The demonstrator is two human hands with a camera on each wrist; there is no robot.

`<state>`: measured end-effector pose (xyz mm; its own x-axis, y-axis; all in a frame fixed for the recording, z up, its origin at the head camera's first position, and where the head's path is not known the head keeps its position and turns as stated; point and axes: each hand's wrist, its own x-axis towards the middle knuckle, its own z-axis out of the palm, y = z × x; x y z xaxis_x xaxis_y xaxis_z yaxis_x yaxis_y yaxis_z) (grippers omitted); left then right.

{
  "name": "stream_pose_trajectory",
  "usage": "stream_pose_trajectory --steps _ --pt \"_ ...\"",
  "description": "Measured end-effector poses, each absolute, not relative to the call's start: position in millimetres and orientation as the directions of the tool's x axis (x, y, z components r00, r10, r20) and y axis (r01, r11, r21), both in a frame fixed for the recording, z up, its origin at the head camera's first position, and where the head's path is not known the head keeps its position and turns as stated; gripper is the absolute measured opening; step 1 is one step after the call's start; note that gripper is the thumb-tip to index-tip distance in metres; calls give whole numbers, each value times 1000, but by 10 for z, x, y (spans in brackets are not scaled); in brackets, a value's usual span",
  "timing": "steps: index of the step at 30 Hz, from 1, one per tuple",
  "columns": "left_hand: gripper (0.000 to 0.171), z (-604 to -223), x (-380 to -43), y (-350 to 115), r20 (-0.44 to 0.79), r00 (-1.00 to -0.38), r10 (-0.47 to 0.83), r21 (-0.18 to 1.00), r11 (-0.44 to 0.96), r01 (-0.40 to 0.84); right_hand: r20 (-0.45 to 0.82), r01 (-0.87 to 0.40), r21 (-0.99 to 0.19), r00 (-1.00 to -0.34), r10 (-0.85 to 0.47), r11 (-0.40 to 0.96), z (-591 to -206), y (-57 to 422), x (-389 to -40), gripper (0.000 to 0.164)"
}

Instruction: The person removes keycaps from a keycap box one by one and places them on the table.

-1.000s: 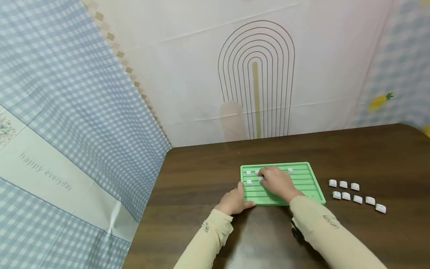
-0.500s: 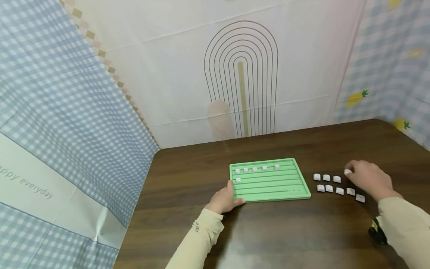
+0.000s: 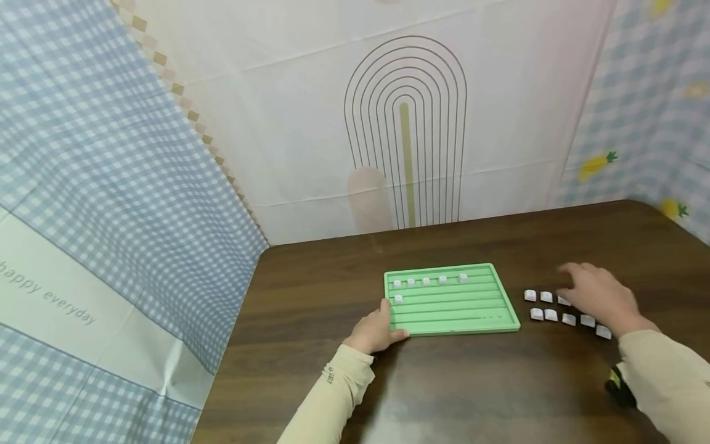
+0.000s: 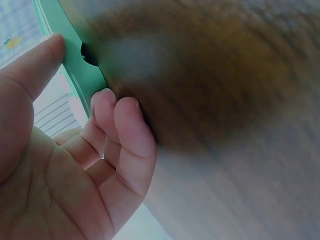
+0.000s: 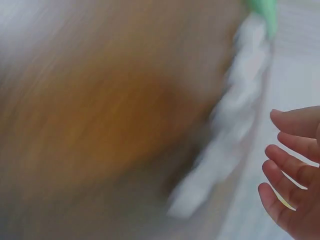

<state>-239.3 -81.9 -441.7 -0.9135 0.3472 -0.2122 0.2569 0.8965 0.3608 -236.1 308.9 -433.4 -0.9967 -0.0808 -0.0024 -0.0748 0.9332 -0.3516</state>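
A green ridged tray (image 3: 455, 314) lies on the table, with a row of several white keycaps (image 3: 426, 281) along its far groove and a single keycap (image 3: 399, 299) below on the left. My left hand (image 3: 373, 330) grips the tray's near left corner; in the left wrist view its thumb presses the tray's edge (image 4: 72, 55) and the other fingers curl against it. Over the right end of the loose keycaps (image 3: 551, 315) hovers my right hand (image 3: 601, 297), partly covering one. In the right wrist view its fingers (image 5: 282, 175) are spread and relaxed, holding nothing.
The loose keycaps stand in two rows on the dark wooden table (image 3: 455, 388), right of the tray; the right wrist view blurs them. Behind the table hangs a pale patterned cloth (image 3: 299, 154), and a blue checked cloth (image 3: 138, 154) at the left.
My right hand left the tray and moved right to the loose keycaps, carrying a keycap half a second ago. Now it has let go and shifted slightly left. The left hand kept its grip.
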Motion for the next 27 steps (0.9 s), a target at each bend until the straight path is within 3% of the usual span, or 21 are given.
stream_pose_trajectory --steps 5,12,20,27 --pt "73 -4447 -2373 -815 -213 -917 337 362 899 246 111 -227 -368 -973 -200 901 -4217 2195 -2560 39" --pt "72 -4471 -2368 -729 -214 -913 348 324 907 270 131 -383 -412 -923 -362 827 -4465 1126 -2759 26" --pt "70 -4447 -2393 -645 -210 -904 373 289 907 307 134 -357 -325 -934 -331 876 -4586 778 -2784 20" --pt "68 -4423 -2395 -719 -208 -911 355 287 913 290 164 -421 -251 -906 -390 872 -4521 676 -2816 14"
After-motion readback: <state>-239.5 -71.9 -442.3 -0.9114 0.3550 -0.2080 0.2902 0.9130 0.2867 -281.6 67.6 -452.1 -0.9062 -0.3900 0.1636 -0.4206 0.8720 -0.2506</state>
